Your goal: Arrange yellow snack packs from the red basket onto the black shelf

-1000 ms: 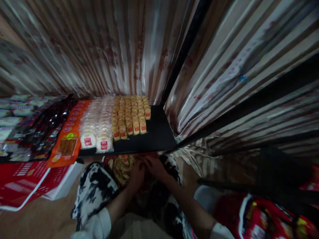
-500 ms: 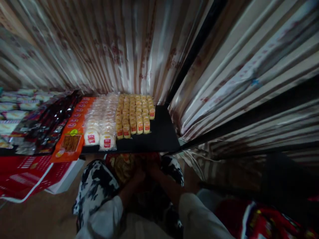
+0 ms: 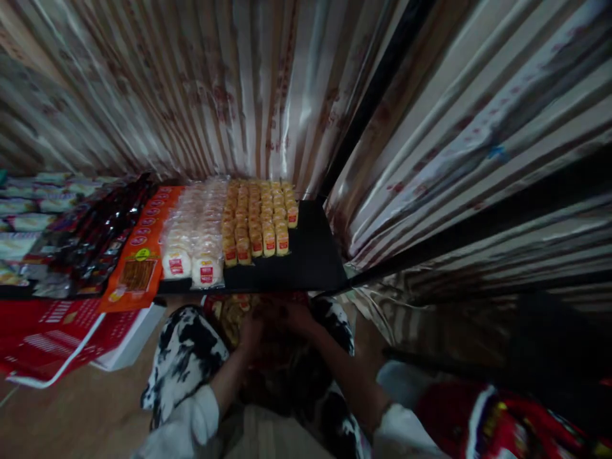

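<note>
Both my bare hands, left hand (image 3: 251, 330) and right hand (image 3: 297, 317), sit close together below the near edge of the flat black bench (image 3: 313, 255), at yellow plastic-wrapped packets (image 3: 233, 320) between my black-and-white patterned trouser legs (image 3: 186, 344). It's too dark to tell whether either grips anything. On the bench, small yellow wrapped cakes (image 3: 258, 220) stand right of round white wrapped cakes (image 3: 194, 239).

Dimness is surrounding you: shadow is obscuring your bare hands (image 3: 297, 318), while glare is streaking the glossy brown-and-white striped curtain (image 3: 239, 95).
</note>
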A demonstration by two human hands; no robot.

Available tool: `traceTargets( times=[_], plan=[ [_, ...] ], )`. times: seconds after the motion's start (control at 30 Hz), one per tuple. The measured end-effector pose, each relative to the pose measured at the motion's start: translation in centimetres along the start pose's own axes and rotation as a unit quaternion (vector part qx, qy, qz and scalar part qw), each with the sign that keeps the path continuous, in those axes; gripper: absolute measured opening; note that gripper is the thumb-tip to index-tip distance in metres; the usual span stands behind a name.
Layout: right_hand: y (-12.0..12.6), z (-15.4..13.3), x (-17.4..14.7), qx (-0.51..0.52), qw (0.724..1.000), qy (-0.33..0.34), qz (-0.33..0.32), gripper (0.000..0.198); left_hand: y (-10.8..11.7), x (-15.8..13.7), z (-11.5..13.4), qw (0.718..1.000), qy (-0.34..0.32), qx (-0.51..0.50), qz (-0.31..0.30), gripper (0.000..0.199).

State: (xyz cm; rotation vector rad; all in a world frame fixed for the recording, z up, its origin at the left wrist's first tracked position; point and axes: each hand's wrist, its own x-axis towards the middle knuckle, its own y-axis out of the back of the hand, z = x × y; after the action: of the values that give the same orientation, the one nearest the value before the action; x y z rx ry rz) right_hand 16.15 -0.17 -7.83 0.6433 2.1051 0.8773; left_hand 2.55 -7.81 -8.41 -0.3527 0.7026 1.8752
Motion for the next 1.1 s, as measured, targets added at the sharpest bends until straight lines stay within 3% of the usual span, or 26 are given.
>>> traceTargets(
  times=[0.17,0.27,0.4,0.63,0.9,1.1],
  plan=[
    [1.0,-0.3,-1.7,0.136,0.988,0.019,0.068,0.043,-0.1,-1.4,1.0,0.996,-0.018,-0.082,-0.043,0.032],
    [1.7,-0.8,-2.4,0.211,0.969,0.031,0.127,0.038,-0.7,-2.1,1.4,0.983,-0.059,-0.165,-0.053,0.032],
    [2.9,-1.5,-2.9,0.294,0.941,0.036,0.164,0.033,-1.3,-2.5,2.1,0.976,-0.119,-0.175,-0.042,0.024],
    [4.3,-2.1,-3.5,0.466,0.863,0.066,0.181,0.038,-1.1,-2.4,4.7,0.971,-0.176,-0.161,-0.012,0.019],
    [6.1,-0.7,-2.7,0.463,0.845,0.058,0.26,0.035,-2.2,-1.7,8.9,0.966,-0.238,-0.094,-0.034,0.027],
    [9.2,1.9,1.1,0.439,0.814,0.032,0.38,0.042,-4.2,-1.2,12.8,0.964,-0.253,-0.054,0.064,0.035]
  ],
)
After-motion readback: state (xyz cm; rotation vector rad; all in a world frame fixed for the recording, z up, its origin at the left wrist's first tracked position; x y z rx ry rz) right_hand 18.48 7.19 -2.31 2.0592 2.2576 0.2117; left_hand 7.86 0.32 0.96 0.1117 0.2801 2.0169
